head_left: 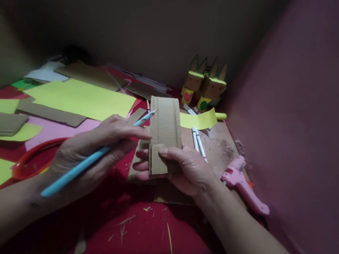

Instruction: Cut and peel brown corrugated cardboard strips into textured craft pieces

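My left hand (pixel 96 150) is closed around a light blue pencil (pixel 78 169), whose tip points up and right at the upper part of a cardboard strip (pixel 165 122). In my right hand (pixel 185 167) that folded strip is gripped near its lower end, thumb on top and fingers spread underneath. A smaller cardboard flap (pixel 159 165) lies over the strip's near end beneath the thumb. My left fingertips come close to the strip's left edge; whether they touch it I cannot tell. More flat cardboard (pixel 175 197) lies on the table below my right hand.
Yellow paper (pixel 88 98), cardboard scraps and red-handled scissors (pixel 25 165) lie left on the red table (pixel 141 240). Two small cardboard figures (pixel 212 89) with pointed ears stand at the back right. White markers (pixel 199 141) and a pink glue gun (pixel 246 186) lie right, beside the wall.
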A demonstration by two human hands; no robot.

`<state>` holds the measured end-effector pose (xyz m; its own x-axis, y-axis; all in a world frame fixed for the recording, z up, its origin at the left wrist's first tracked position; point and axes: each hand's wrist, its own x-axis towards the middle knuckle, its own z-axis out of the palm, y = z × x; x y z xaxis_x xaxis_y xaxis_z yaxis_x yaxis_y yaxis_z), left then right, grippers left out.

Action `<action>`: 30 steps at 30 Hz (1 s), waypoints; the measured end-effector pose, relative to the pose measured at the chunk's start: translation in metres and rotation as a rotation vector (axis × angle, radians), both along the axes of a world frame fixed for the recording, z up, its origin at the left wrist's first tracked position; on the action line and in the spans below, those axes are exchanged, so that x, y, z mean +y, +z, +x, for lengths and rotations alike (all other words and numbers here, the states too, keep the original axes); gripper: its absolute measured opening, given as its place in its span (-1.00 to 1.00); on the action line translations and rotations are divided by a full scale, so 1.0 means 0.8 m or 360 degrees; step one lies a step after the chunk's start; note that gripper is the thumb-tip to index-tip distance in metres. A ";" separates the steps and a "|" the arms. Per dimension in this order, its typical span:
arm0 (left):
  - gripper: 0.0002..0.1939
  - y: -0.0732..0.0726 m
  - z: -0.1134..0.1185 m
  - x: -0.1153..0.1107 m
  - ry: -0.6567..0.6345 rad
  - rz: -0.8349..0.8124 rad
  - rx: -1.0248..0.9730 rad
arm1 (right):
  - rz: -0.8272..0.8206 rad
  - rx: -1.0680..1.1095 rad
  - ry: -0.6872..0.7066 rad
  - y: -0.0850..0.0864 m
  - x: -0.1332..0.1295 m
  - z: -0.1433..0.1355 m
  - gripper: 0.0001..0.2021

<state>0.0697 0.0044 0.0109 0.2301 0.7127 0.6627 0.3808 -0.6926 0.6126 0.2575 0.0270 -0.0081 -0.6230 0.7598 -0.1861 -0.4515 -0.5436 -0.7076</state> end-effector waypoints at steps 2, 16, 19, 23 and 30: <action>-0.69 -0.009 0.005 0.003 -0.0095 0.0073 0.0068 | -0.0015 -0.0005 -0.0048 -0.001 0.000 -0.002 -0.69; -0.76 -0.032 0.017 0.011 -0.0046 0.0024 0.0248 | -0.0072 -0.0122 -0.0206 0.004 -0.004 -0.003 -0.81; -0.78 -0.034 0.016 0.012 -0.0009 0.0099 0.0339 | -0.0057 -0.0116 -0.0206 0.001 -0.003 -0.004 -0.81; -0.76 -0.040 0.015 0.015 -0.0039 0.0119 0.0347 | -0.0041 -0.0084 -0.0183 0.000 -0.001 -0.005 -0.84; -0.77 -0.038 0.014 0.017 -0.0037 0.0109 0.0383 | -0.0052 -0.0094 -0.0174 0.000 -0.002 -0.005 -0.81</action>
<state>0.0811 0.0181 -0.0192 0.4029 0.6607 0.6333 0.4934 -0.7396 0.4577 0.2535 0.0258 -0.0077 -0.5240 0.8155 -0.2459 -0.4674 -0.5166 -0.7174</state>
